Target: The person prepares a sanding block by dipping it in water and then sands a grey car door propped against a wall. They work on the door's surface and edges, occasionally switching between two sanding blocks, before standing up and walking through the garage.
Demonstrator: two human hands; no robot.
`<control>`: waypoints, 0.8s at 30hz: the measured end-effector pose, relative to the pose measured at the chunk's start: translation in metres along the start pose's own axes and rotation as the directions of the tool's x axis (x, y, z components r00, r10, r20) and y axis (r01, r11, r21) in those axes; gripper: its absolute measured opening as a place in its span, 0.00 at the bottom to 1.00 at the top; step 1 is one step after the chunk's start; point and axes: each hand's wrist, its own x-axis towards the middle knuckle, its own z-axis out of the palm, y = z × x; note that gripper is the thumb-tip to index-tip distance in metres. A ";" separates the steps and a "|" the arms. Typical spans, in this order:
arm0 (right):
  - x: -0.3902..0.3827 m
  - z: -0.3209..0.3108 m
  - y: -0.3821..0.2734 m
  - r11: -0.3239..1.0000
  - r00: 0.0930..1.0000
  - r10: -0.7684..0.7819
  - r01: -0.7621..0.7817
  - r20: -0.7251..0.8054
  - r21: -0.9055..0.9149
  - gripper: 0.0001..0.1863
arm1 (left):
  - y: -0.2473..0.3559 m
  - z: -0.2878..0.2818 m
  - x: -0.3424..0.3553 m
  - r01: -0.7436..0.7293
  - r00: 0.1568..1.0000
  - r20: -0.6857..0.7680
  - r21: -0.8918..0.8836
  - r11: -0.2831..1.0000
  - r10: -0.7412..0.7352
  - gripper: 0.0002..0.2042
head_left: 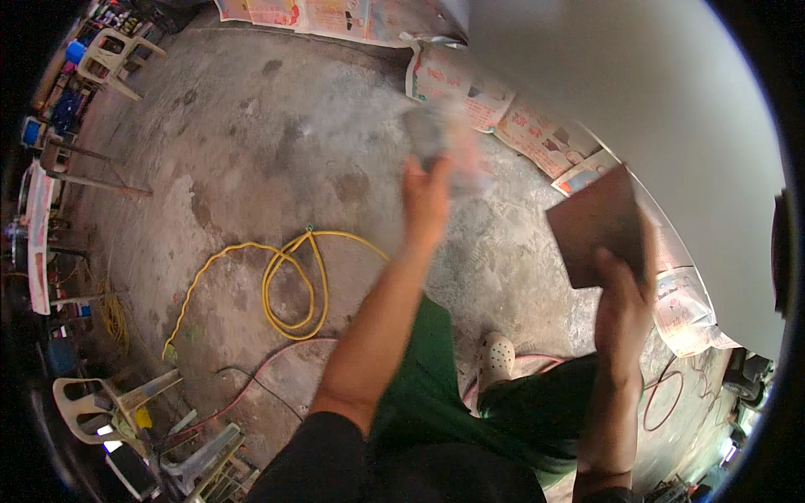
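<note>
Close to the camera, above green trousers (432,345), a flat brown sheet (591,222) was held by the right hand (620,314), its thumb laid on the visible face and its other fingers mostly hidden behind. By the left hand (426,201), farther forward, a blurred grey-and-pink item (457,151) was apparently grasped; its kind could not be told. A flat, well-supported hold on the sheet seemed called for, its corners best kept from catching the printed paper (545,149) along the smooth grey panel (688,117). Down on the concrete floor (243,159), a yellow hose (295,337) was looped, best avoided by the pale clog (498,356).
</note>
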 end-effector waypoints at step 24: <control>0.117 0.123 0.078 0.924 0.768 -0.315 0.114 0.557 0.366 0.26 | 0.243 -0.049 -0.087 0.024 0.931 -0.324 0.517 0.855 0.169 0.29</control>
